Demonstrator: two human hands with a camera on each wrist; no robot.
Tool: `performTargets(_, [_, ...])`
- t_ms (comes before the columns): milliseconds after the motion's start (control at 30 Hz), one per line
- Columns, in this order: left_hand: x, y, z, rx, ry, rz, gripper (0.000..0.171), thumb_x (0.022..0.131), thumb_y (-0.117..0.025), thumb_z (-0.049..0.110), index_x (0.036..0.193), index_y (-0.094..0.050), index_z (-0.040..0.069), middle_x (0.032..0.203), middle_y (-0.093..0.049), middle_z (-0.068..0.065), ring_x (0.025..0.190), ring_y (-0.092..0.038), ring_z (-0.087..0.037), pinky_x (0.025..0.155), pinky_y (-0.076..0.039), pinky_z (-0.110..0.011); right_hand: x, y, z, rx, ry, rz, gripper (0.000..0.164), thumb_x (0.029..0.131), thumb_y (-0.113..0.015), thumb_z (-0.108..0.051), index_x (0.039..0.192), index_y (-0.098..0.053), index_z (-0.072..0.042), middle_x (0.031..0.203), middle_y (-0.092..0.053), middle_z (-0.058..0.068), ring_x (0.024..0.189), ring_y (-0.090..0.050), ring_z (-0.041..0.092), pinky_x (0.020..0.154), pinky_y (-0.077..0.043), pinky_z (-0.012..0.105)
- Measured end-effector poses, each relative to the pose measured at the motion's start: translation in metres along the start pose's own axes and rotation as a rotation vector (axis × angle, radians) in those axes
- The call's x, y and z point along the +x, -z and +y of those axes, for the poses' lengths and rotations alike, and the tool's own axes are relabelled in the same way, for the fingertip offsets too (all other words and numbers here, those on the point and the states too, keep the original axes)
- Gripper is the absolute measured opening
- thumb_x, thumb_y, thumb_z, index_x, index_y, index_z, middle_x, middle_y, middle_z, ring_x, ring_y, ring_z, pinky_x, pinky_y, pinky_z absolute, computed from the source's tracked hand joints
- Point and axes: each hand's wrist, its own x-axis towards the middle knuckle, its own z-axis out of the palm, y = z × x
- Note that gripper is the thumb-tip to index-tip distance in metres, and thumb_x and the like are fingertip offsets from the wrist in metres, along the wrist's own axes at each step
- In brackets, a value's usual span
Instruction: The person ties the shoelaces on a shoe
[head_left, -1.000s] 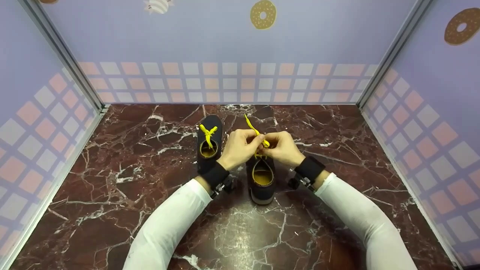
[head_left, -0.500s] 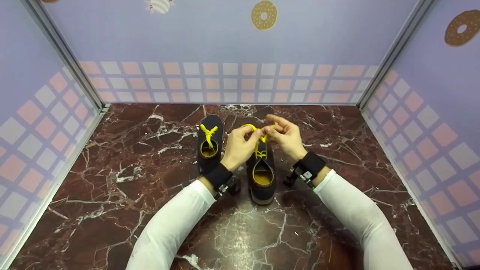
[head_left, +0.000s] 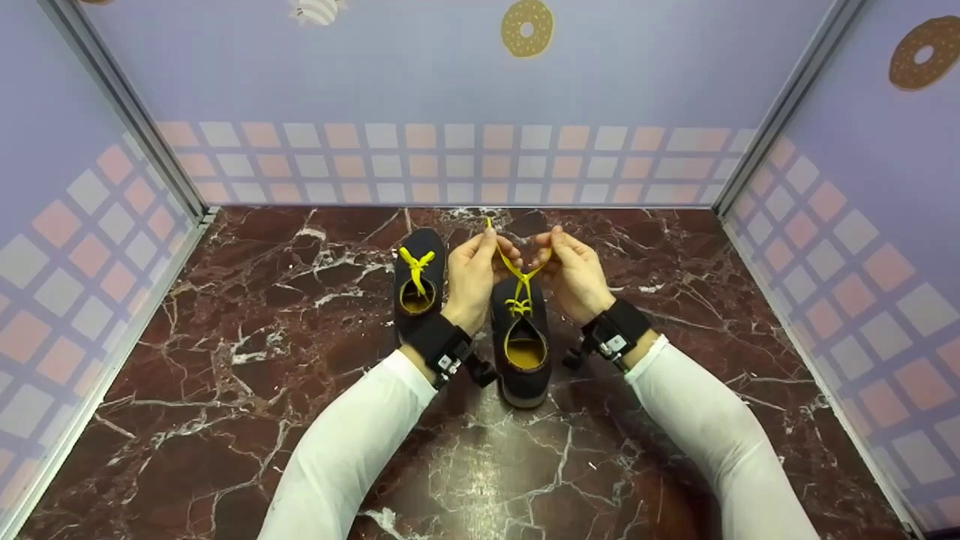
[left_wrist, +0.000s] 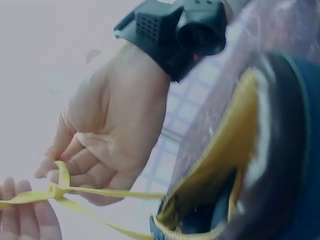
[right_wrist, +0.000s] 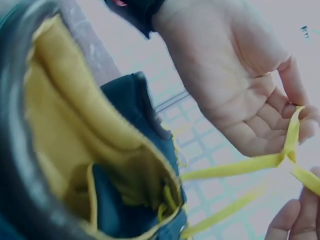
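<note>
My left hand (head_left: 472, 276) pinches one end of a yellow shoelace (head_left: 523, 277) between thumb and finger. The other end is pinched by my right hand (head_left: 577, 276). Between the hands the two ends meet in a small twist or knot above the toe of a dark shoe (head_left: 525, 386), forming a Y. Below the twist, two strands run down to the shoe's eyelets. Its yellow lining (right_wrist: 95, 135) shows through the opening in the right wrist view. In the left wrist view my right hand (left_wrist: 120, 120) has its palm showing, with the lace by its fingertips.
A second dark shoe (head_left: 431, 244), its yellow lace tied in a bow (head_left: 417, 262), stands left of the first, partly behind my left wrist. Both shoes are on a red-brown marbled surface (head_left: 285, 330). Purple panels (head_left: 420, 82) enclose the back and sides.
My hands were close together over the shoe, fingers working the lace. They have drawn apart and slightly up, each pulling a lace end, and the strands are now stretched in a Y.
</note>
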Motion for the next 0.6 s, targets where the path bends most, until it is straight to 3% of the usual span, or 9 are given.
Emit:
performTargets(100, [-0.001, -0.001, 0.000, -0.080, 0.030, -0.045, 0.046, 0.122, -0.045, 0.019, 0.082, -0.067, 0.011, 0.073, -0.067, 0.001, 0.065, -0.067, -0.011, 0.069, -0.064, -0.028, 0.000, -0.004, -0.004, 0.103, 0.003, -0.003, 0.047, 0.122, -0.038, -0.036, 0.093, -0.070, -0.015, 0.064, -0.052, -0.008, 0.058, -0.052, 0.007, 0.061, -0.046, 0.023])
performTargets(200, [-0.003, -0.001, -0.001, -0.101, 0.042, -0.086, 0.047, 0.121, -0.045, 0.018, 0.079, -0.064, 0.012, 0.067, -0.061, 0.003, 0.059, -0.061, -0.010, 0.066, -0.063, -0.027, -0.002, -0.007, -0.009, 0.170, 0.002, -0.051, 0.050, 0.122, -0.035, -0.038, 0.088, -0.062, -0.015, 0.061, -0.040, -0.010, 0.052, -0.037, 0.004, 0.053, -0.035, 0.020])
performTargets(333, [-0.004, 0.001, 0.000, -0.072, 0.017, -0.139, 0.047, 0.120, -0.046, 0.014, 0.075, -0.063, 0.012, 0.060, -0.051, 0.005, 0.052, -0.050, -0.009, 0.062, -0.058, -0.025, -0.004, -0.007, -0.015, 0.133, 0.011, -0.114, 0.054, 0.123, -0.033, -0.039, 0.081, -0.055, -0.015, 0.058, -0.036, -0.011, 0.047, -0.029, 0.001, 0.048, -0.021, 0.020])
performTargets(500, [-0.001, 0.008, 0.002, 0.065, -0.059, -0.257, 0.049, 0.117, -0.048, 0.008, 0.071, -0.061, 0.009, 0.055, -0.043, 0.008, 0.046, -0.038, -0.007, 0.054, -0.049, -0.023, -0.007, -0.003, -0.021, 0.011, 0.048, -0.152, 0.055, 0.124, -0.032, -0.037, 0.076, -0.050, -0.016, 0.057, -0.035, -0.012, 0.044, -0.029, 0.000, 0.047, -0.016, 0.022])
performTargets(600, [0.003, 0.016, 0.004, 0.275, -0.118, -0.354, 0.048, 0.116, -0.051, 0.006, 0.069, -0.060, 0.006, 0.052, -0.044, 0.010, 0.044, -0.038, -0.006, 0.050, -0.039, -0.021, -0.008, 0.004, -0.021, -0.130, 0.100, -0.156, 0.056, 0.124, -0.034, -0.033, 0.073, -0.050, -0.015, 0.056, -0.036, -0.011, 0.044, -0.028, 0.001, 0.044, -0.018, 0.022])
